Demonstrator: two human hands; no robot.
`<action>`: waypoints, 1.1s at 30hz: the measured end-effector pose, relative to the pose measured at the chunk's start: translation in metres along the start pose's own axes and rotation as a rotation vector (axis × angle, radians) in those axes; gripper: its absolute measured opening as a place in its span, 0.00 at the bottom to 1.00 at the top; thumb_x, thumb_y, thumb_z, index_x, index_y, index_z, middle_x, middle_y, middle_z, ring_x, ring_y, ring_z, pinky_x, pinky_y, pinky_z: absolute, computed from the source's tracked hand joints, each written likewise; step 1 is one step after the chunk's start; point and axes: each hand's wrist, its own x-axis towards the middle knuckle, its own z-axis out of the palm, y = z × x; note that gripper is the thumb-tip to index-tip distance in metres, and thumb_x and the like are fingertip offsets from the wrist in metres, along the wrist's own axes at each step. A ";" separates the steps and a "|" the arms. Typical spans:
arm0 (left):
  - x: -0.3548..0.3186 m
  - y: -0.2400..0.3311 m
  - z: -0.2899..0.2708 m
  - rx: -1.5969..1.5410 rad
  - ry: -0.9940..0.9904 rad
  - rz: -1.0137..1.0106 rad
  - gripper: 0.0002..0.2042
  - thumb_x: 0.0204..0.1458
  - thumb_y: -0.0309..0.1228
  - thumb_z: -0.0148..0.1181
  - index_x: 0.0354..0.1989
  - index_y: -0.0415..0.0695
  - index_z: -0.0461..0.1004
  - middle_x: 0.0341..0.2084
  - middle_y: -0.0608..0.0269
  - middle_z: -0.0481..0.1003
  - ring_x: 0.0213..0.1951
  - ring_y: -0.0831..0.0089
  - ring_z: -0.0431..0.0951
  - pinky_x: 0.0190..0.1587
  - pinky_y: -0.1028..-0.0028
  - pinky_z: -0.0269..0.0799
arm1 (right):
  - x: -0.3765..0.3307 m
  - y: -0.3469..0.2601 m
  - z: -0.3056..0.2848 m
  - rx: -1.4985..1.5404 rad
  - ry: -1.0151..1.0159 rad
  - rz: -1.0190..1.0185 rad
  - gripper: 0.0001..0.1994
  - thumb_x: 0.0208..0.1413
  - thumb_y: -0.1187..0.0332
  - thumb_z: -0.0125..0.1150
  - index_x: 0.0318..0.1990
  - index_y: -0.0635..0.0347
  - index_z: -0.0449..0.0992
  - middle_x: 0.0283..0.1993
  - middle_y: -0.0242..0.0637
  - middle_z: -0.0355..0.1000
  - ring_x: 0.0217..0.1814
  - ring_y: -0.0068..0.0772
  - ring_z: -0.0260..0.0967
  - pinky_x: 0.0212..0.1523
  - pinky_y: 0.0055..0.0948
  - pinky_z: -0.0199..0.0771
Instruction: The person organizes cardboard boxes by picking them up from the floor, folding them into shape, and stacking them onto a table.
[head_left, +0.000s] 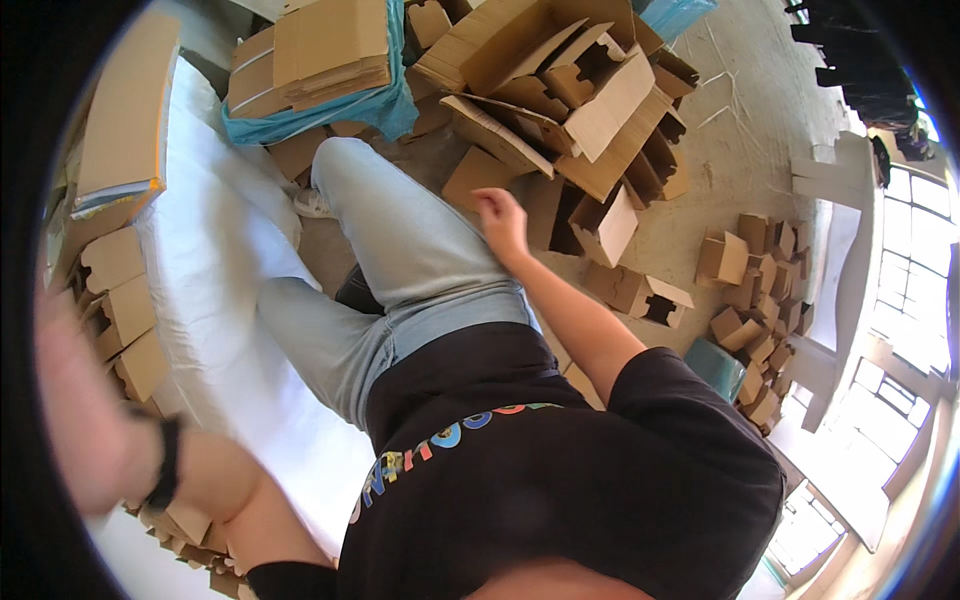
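Motion smears my left hand [85, 420] at the far left rim, and its fingers cannot be made out. A black band [166, 462] circles that wrist. Close by are several folded cardboard pieces [133, 325] beside a white-covered surface [205, 290]. My right hand [503, 222] hangs above my right thigh, its fingers curled in, with nothing visible in them. Just beyond it lies a heap of opened cardboard boxes [600, 120], apart from the hand. I wear light blue jeans [400, 220] and a black shirt [560, 470].
A stack of flat cardboard [330, 50] rests on blue plastic wrap [300, 125] ahead. Standing at the upper left is a large cardboard carton [128, 110]. On the right, small cardboard boxes [765, 290] are piled on the concrete floor [735, 120] near a white bench-like frame [850, 250] and windows.
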 end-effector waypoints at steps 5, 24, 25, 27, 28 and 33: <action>-0.044 -0.079 0.093 -0.426 0.446 -0.454 0.17 0.50 0.41 0.54 0.40 0.40 0.64 0.28 0.63 0.63 0.30 0.71 0.62 0.35 0.72 0.60 | -0.017 0.163 -0.077 -0.517 -0.267 0.392 0.11 0.48 0.66 0.57 0.38 0.60 0.76 0.34 0.40 0.76 0.37 0.34 0.75 0.39 0.31 0.74; 0.015 -0.028 0.108 -0.637 -0.092 -0.256 0.13 0.57 0.41 0.46 0.27 0.52 0.74 0.24 0.67 0.69 0.24 0.74 0.67 0.31 0.75 0.63 | 0.004 0.194 -0.056 -0.489 -0.552 0.534 0.10 0.47 0.65 0.54 0.32 0.59 0.78 0.29 0.43 0.77 0.32 0.38 0.77 0.37 0.33 0.76; 0.016 -0.030 0.106 -0.644 -0.102 -0.252 0.13 0.58 0.41 0.46 0.26 0.53 0.75 0.24 0.67 0.69 0.24 0.75 0.67 0.31 0.75 0.64 | 0.004 0.197 -0.060 -0.485 -0.543 0.548 0.10 0.47 0.65 0.54 0.32 0.58 0.78 0.30 0.43 0.77 0.32 0.38 0.77 0.38 0.33 0.76; 0.019 -0.038 0.105 -0.671 -0.125 -0.245 0.14 0.59 0.41 0.45 0.25 0.54 0.76 0.23 0.67 0.70 0.24 0.75 0.68 0.31 0.75 0.64 | 0.006 0.202 -0.069 -0.507 -0.537 0.567 0.10 0.48 0.67 0.54 0.35 0.59 0.78 0.30 0.40 0.76 0.32 0.34 0.76 0.35 0.30 0.75; 0.020 -0.038 0.105 -0.668 -0.123 -0.238 0.15 0.59 0.41 0.44 0.25 0.54 0.76 0.23 0.67 0.71 0.24 0.75 0.68 0.30 0.75 0.64 | 0.006 0.204 -0.070 -0.534 -0.559 0.565 0.10 0.48 0.69 0.54 0.37 0.59 0.77 0.29 0.38 0.76 0.30 0.29 0.75 0.31 0.27 0.75; 0.011 -0.028 0.096 -0.648 -0.053 -0.231 0.20 0.61 0.40 0.42 0.21 0.56 0.79 0.22 0.69 0.72 0.24 0.77 0.69 0.31 0.77 0.65 | 0.003 0.209 -0.082 -0.721 -0.552 0.541 0.15 0.48 0.69 0.55 0.45 0.58 0.74 0.43 0.42 0.72 0.39 0.33 0.74 0.39 0.31 0.75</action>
